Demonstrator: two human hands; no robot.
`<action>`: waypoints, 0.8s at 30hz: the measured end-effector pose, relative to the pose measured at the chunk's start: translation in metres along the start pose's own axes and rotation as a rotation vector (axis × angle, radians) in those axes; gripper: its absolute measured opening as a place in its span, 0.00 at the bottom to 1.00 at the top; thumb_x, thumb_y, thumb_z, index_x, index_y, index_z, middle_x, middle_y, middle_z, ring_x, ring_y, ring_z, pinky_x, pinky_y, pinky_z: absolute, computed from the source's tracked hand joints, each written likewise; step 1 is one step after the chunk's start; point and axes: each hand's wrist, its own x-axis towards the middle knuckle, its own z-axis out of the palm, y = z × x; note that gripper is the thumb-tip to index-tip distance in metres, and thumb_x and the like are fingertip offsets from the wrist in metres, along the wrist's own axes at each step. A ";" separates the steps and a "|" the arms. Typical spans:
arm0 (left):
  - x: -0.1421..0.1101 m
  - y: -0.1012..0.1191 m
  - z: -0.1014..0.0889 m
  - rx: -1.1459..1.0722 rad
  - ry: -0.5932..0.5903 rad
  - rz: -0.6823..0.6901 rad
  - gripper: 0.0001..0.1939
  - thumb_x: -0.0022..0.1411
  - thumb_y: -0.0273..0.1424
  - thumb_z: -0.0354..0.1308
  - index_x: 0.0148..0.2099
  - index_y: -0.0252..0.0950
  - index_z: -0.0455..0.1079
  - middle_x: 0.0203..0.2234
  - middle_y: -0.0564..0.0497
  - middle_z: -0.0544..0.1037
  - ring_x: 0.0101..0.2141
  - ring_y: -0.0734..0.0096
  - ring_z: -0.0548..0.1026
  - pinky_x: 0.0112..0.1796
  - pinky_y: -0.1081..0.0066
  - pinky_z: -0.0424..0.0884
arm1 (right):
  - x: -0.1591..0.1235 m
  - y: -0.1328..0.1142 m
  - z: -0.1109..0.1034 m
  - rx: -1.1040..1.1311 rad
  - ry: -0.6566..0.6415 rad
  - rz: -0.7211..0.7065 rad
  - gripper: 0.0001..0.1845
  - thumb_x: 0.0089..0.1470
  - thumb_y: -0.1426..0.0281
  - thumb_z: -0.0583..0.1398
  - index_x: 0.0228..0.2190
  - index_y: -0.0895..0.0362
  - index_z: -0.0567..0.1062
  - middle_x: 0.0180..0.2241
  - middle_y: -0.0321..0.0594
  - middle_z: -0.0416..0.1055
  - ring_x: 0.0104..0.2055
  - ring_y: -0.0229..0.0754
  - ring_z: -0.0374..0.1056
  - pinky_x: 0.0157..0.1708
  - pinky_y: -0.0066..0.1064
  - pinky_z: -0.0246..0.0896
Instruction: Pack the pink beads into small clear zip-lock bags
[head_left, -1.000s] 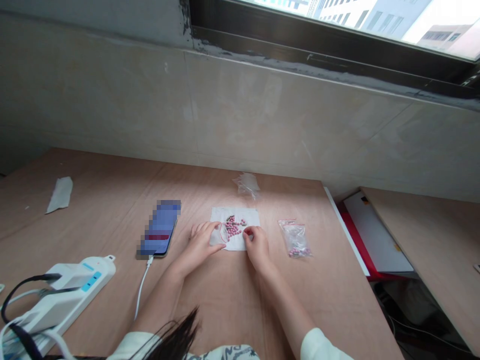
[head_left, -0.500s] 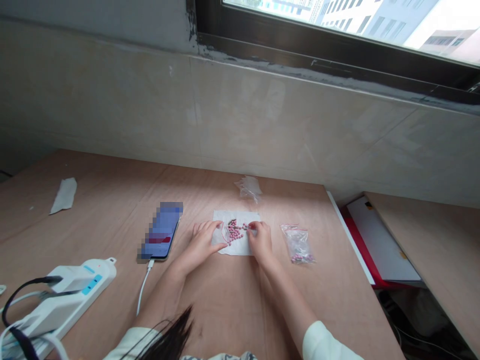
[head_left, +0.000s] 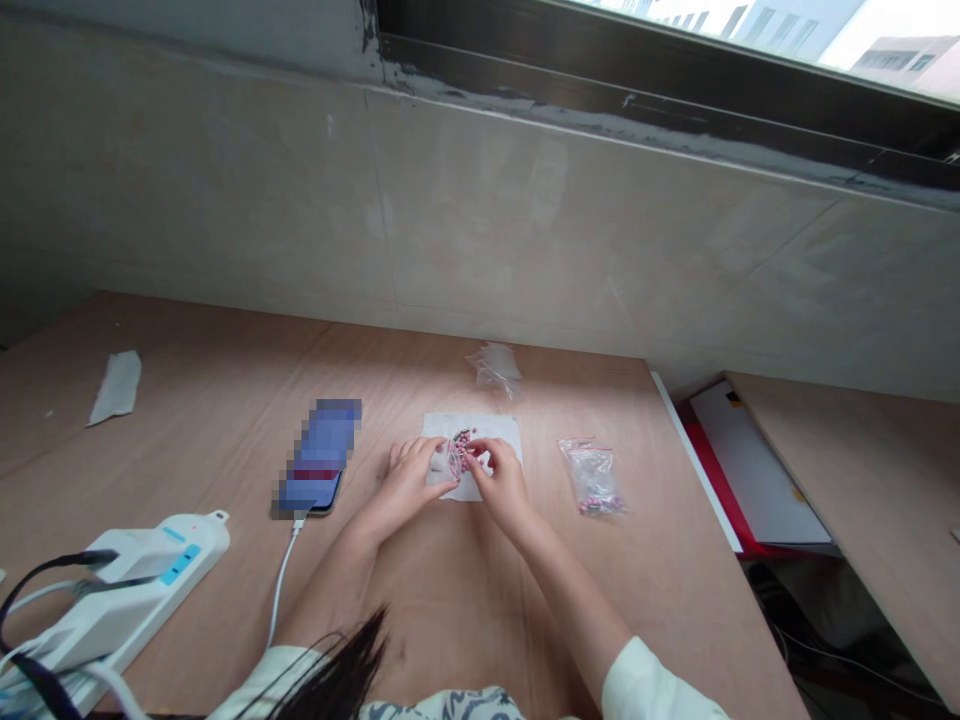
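On a white paper sheet [head_left: 510, 428] lies a small heap of pink beads [head_left: 463, 438]. A small clear zip bag [head_left: 439, 464] with a reddish edge rests at the left of the heap. My left hand [head_left: 409, 475] curls around this bag, thumb at its lower side and fingers at its upper side. Close to the bag's mouth, the thumb and fingers of my right hand [head_left: 499, 485] are pinched together on pink beads; the fingertips partly hide them. Part of the heap is covered by the right fingers.
Filled zip bags with beads [head_left: 596, 490] lie to the right, and flat clear bags [head_left: 495, 368] behind the sheet. A phone [head_left: 322, 460] on a white cable and a power strip [head_left: 161, 570] are at left. A paper scrap [head_left: 116, 388] lies farther left.
My right hand has moved left from the sheet's right side to the zip bag's mouth. My left hand stays at the bag. The view has tilted slightly downward.
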 end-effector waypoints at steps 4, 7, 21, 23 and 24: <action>0.001 -0.001 -0.006 -0.011 -0.004 0.015 0.22 0.46 0.35 0.57 0.45 0.38 0.58 0.42 0.48 0.68 0.44 0.61 0.63 0.45 0.62 0.53 | 0.013 0.020 0.000 -0.189 0.108 0.115 0.06 0.46 0.73 0.53 0.27 0.59 0.69 0.29 0.45 0.66 0.34 0.44 0.59 0.34 0.34 0.54; 0.002 -0.001 -0.009 -0.018 -0.008 0.015 0.21 0.47 0.35 0.57 0.45 0.37 0.58 0.42 0.48 0.68 0.44 0.62 0.63 0.45 0.62 0.52 | 0.018 0.033 -0.002 -0.228 0.081 0.116 0.05 0.46 0.74 0.52 0.23 0.58 0.68 0.27 0.44 0.65 0.33 0.44 0.59 0.33 0.33 0.54; 0.005 -0.004 0.001 -0.001 -0.005 0.002 0.23 0.46 0.36 0.58 0.46 0.38 0.59 0.42 0.48 0.69 0.44 0.60 0.64 0.45 0.61 0.53 | 0.011 0.024 0.002 -0.218 0.018 0.144 0.05 0.45 0.75 0.52 0.25 0.59 0.67 0.29 0.44 0.65 0.34 0.43 0.59 0.35 0.33 0.54; 0.005 -0.006 0.001 0.002 -0.006 -0.009 0.23 0.46 0.36 0.58 0.46 0.38 0.59 0.42 0.48 0.69 0.44 0.60 0.64 0.46 0.61 0.53 | 0.011 0.026 0.004 -0.209 0.014 0.130 0.04 0.46 0.74 0.52 0.25 0.59 0.67 0.29 0.44 0.65 0.34 0.43 0.59 0.35 0.33 0.54; 0.005 -0.006 0.000 0.003 -0.007 -0.009 0.23 0.46 0.36 0.57 0.46 0.38 0.60 0.42 0.48 0.69 0.44 0.60 0.64 0.46 0.61 0.53 | 0.012 0.027 0.006 -0.208 0.018 0.123 0.04 0.45 0.73 0.53 0.25 0.59 0.67 0.28 0.43 0.65 0.34 0.43 0.59 0.35 0.32 0.54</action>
